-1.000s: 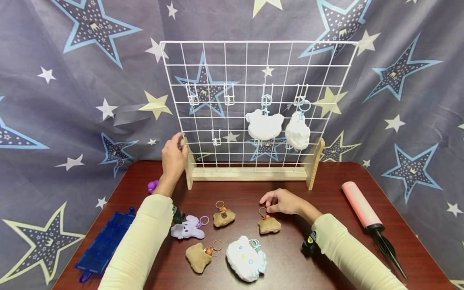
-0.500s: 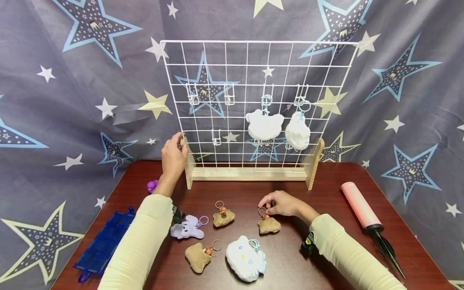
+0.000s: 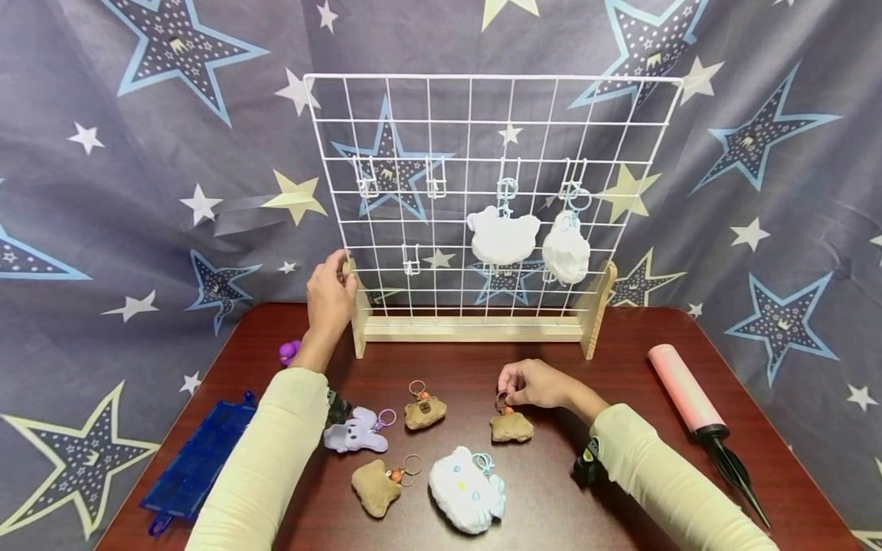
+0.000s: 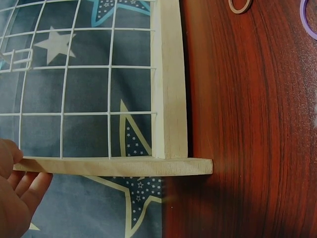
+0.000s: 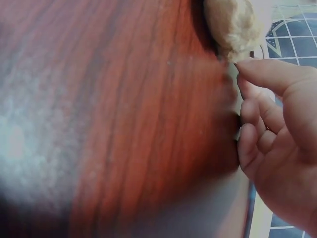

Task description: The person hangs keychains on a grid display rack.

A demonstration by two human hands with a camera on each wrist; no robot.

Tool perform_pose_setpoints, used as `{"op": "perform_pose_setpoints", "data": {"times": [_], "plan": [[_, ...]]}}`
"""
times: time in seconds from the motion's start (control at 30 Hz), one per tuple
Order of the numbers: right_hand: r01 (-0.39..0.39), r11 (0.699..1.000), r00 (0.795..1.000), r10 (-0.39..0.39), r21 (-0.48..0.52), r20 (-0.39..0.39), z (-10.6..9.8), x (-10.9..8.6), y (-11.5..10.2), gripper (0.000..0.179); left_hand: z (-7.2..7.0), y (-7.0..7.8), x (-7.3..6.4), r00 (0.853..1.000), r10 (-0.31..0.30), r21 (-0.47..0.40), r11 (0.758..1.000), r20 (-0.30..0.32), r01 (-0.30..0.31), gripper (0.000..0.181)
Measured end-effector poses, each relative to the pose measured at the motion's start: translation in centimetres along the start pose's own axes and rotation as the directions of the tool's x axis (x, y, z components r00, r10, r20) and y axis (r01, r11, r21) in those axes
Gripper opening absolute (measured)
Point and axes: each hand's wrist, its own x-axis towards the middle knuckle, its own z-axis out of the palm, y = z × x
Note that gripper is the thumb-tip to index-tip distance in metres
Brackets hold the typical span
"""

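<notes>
My left hand (image 3: 331, 295) grips the top of the left wooden upright (image 4: 114, 166) of a white wire grid rack (image 3: 470, 77). My right hand (image 3: 540, 383) pinches the metal ring of a brown plush keychain (image 3: 511, 428), whose body lies on the table. In the right wrist view its plush body (image 5: 233, 25) sits just beyond the thumb tip; the ring is mostly hidden there. Two white plush keychains, one bear-shaped (image 3: 503, 237) and one narrower (image 3: 566, 249), hang from hooks on the rack's right half.
On the table (image 3: 551, 497) lie two more brown plush keychains (image 3: 425, 413), a lilac one (image 3: 357, 432) and a white one with a face (image 3: 467, 490). A blue plastic piece (image 3: 200, 459) and purple toy (image 3: 289, 351) are left; a pink hand pump (image 3: 687, 386) lies right. Vacant hooks (image 3: 436, 186) hang on the grid.
My right fingers have closed on the brown keychain's ring and tilted it up slightly. My left hand stays on the upright.
</notes>
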Motion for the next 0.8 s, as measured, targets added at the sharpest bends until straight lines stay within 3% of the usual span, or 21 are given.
{"op": "perform_pose_setpoints", "data": {"times": [0.3, 0.8], "plan": [[0.072, 0.996, 0.997, -0.073, 0.052, 0.029, -0.6, -0.4, 0.0, 0.030, 0.0, 0.0, 0.1, 1.000, -0.007, 0.007, 1.000, 0.000, 0.007, 0.044], [0.125, 0.991, 0.990, -0.121, 0.047, -0.065, -1.9, -0.6, -1.4, 0.027, -0.1, 0.1, 0.0, 1.000, -0.008, 0.007, 1.000, 0.006, 0.008, 0.044]]}}
